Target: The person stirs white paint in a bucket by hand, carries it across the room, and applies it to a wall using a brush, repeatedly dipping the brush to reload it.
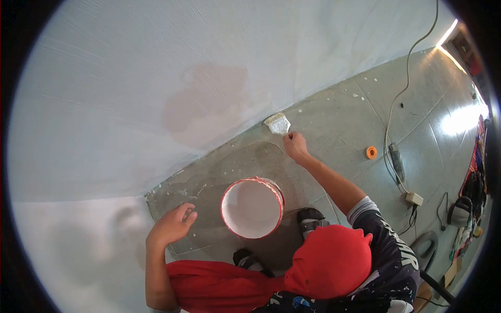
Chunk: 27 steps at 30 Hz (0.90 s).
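Note:
My right hand (296,147) is closed around the handle of a wide flat paintbrush (278,124). White paint coats the brush, and its bristles meet the foot of the pale wall (209,94) where it joins the floor. My left hand (176,225) hangs with loosely bent fingers, holding nothing, near the corner and left of a paint bucket (282,195). This bucket has a red rim and a whitish inside; it stands on the tiles between my hands, touched by neither.
Grey floor tiles (342,125) carry white paint spots. To the right lie an orange ring-shaped roll (371,152), a dark power tool (397,163) and a pale cable (387,125) with a socket block (414,199). My sandalled feet (309,220) are behind the bucket.

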Each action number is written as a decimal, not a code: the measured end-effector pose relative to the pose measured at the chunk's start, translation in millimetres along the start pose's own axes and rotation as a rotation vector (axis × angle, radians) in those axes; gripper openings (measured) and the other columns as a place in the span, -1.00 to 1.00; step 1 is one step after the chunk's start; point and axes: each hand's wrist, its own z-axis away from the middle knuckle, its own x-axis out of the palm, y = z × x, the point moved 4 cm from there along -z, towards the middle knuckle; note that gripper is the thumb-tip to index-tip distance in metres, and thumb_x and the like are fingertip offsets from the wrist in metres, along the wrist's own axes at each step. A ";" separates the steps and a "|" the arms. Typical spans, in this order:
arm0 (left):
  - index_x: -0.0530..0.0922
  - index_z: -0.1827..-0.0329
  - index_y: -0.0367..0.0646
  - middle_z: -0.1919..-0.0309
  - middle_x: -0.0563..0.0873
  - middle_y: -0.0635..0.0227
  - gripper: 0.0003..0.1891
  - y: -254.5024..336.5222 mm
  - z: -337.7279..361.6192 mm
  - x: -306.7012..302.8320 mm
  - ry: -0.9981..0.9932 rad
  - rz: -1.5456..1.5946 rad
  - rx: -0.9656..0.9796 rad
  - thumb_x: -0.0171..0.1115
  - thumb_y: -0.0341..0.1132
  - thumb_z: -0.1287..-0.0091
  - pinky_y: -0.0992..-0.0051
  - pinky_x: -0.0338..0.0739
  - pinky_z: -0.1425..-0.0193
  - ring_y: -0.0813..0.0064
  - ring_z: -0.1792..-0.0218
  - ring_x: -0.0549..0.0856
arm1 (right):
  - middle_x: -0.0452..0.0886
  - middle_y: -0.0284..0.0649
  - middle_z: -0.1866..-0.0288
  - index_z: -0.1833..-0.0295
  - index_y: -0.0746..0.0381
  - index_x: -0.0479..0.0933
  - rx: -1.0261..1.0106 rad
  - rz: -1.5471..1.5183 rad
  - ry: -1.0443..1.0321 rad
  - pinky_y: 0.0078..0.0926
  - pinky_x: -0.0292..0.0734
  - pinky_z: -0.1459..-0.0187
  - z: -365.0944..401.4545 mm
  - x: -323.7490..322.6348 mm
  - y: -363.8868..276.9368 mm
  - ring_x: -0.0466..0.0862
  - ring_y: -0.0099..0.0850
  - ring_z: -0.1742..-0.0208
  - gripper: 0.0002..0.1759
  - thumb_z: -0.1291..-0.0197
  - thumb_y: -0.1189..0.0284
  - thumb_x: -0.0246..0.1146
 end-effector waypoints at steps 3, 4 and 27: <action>0.50 -0.25 -0.10 -0.14 0.67 0.12 -0.56 -2.4 -1.2 1.3 -0.013 -0.002 -0.011 0.04 0.01 -0.51 0.25 0.52 -0.22 0.16 -0.14 0.66 | 0.71 0.08 0.31 0.14 0.45 0.61 0.016 -0.008 -0.005 -0.21 0.56 0.17 -2.0 3.8 -6.9 0.73 -0.13 0.23 -0.63 -0.26 0.29 0.19; 0.50 -0.25 -0.10 -0.14 0.67 0.12 -0.56 -4.3 -1.3 1.6 -0.014 0.006 -0.009 0.04 0.01 -0.51 0.25 0.52 -0.22 0.16 -0.14 0.66 | 0.70 0.14 0.28 0.16 0.44 0.60 0.059 -0.028 -0.037 -0.17 0.56 0.13 -2.6 5.8 -8.7 0.72 -0.02 0.18 -0.63 -0.26 0.29 0.18; 0.49 -0.25 -0.14 -0.13 0.67 0.06 -0.57 -8.2 2.6 1.1 0.006 0.025 0.017 0.07 -0.04 -0.50 0.25 0.53 -0.20 0.11 -0.11 0.68 | 0.68 -0.02 0.41 0.20 0.43 0.61 -0.180 -0.070 0.074 -0.24 0.53 0.31 2.7 -3.0 -20.2 0.67 -0.26 0.41 -0.66 -0.23 0.30 0.20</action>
